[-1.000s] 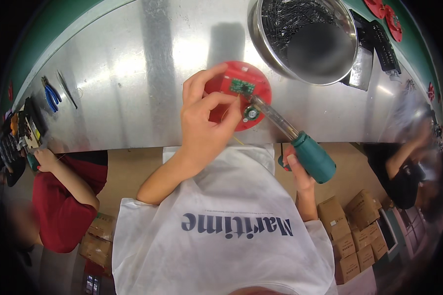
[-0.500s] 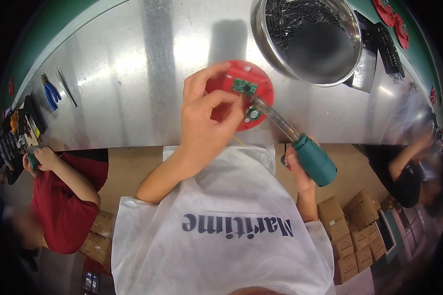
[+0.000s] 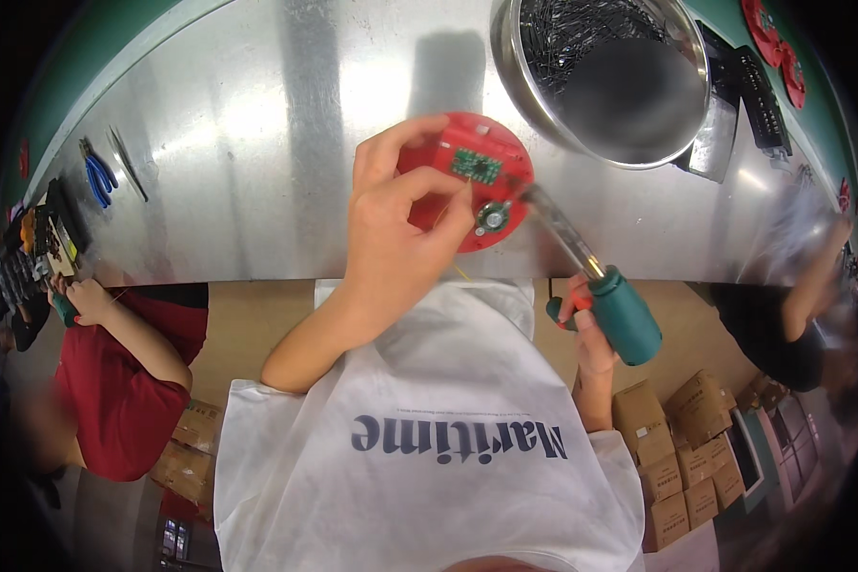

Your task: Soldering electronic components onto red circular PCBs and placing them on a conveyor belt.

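A round red plastic housing [image 3: 507, 143] carries a small green circuit board [image 3: 477, 166] and a round part with a metallic centre [image 3: 493, 218]. My left hand [image 3: 391, 214] steadies the housing at its left side. Its thumb and index finger pinch a thin wire against the lower edge of the board; a yellow end hangs below the hand. In my right hand [image 3: 591, 329] is a green-handled soldering iron [image 3: 624, 315], gun-shaped, with fingers around its grip. The iron's tip, smeared by motion, points at the housing, to the right of the board.
A metal bowl [image 3: 513, 71] of black wires stands at the back right, beside a black tray [image 3: 758, 100]. Blue-handled cutters [image 3: 96, 177] and tweezers [image 3: 127, 164] lie at the left of the metal table. Co-workers sit on both sides; cardboard boxes [image 3: 672, 467] are stacked behind right.
My right hand has drawn the soldering iron back to the right, away from the circuit board. My left hand and the red housing have hardly moved.
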The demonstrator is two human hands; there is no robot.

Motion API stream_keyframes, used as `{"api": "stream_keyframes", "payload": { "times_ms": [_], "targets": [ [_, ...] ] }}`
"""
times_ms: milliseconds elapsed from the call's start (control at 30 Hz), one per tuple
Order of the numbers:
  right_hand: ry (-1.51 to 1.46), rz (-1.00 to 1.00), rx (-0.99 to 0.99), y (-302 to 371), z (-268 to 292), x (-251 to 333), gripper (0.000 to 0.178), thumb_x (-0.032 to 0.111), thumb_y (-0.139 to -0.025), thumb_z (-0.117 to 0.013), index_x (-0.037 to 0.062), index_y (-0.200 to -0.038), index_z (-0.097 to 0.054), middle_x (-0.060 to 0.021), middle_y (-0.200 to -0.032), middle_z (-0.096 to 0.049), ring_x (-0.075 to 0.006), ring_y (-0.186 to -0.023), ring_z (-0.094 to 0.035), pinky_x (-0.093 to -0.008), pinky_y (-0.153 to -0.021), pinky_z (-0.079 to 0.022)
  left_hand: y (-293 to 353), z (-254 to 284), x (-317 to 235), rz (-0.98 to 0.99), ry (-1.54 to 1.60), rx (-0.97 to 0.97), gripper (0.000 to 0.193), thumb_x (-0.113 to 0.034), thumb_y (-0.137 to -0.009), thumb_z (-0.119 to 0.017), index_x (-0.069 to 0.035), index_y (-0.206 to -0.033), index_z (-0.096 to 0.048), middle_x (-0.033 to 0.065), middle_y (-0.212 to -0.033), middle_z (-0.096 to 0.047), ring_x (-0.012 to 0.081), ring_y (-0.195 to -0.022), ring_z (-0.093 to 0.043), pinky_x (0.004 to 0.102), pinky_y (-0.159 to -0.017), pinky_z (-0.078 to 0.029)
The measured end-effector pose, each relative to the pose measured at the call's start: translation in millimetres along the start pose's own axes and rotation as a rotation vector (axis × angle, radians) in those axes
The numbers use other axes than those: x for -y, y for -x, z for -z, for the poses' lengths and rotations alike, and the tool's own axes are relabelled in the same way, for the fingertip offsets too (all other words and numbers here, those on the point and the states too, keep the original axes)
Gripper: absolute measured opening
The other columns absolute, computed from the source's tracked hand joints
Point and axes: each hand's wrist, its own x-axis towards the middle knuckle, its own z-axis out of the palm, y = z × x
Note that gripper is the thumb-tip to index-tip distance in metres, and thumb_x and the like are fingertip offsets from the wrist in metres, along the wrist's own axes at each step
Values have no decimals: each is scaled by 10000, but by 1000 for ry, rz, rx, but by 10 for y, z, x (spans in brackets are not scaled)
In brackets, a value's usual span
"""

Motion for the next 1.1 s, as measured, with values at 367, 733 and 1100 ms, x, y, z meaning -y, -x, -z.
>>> {"api": "stream_keyframes", "payload": {
  "times_ms": [367,733,1100],
  "targets": [
    [-319,12,-1,-23,74,-180,319,154,-775,-563,-65,-1005,-534,-220,-1007,-539,-199,-611,-542,-308,-587,-454,-29,22,-36,26,-33,45,41,-27,-739,-695,-18,-771,-671,94,-1231,-563,235,-1077,-515,340,-927,-426],
    [-542,28,-94,-111,51,-232,410,135,-784,-559,-105,-1113,-514,-224,-986,-564,-196,-623,-551,-298,-572,-461,-82,105,-48,-81,-133,112,135,-50,-735,-714,-12,-851,-655,129,-1235,-558,279,-1085,-530,370,-929,-442],
    [-666,-11,-91,-62,114,-478,253,204,-880,-535,-1,-1020,-488,-116,-984,-511,-143,-590,-476,-255,-568,-407,-173,88,-154,-245,-528,107,570,-293,-729,-734,-15,-1176,-515,193,-1182,-465,367,-1015,-518,438,-862,-457]
  ]
}}
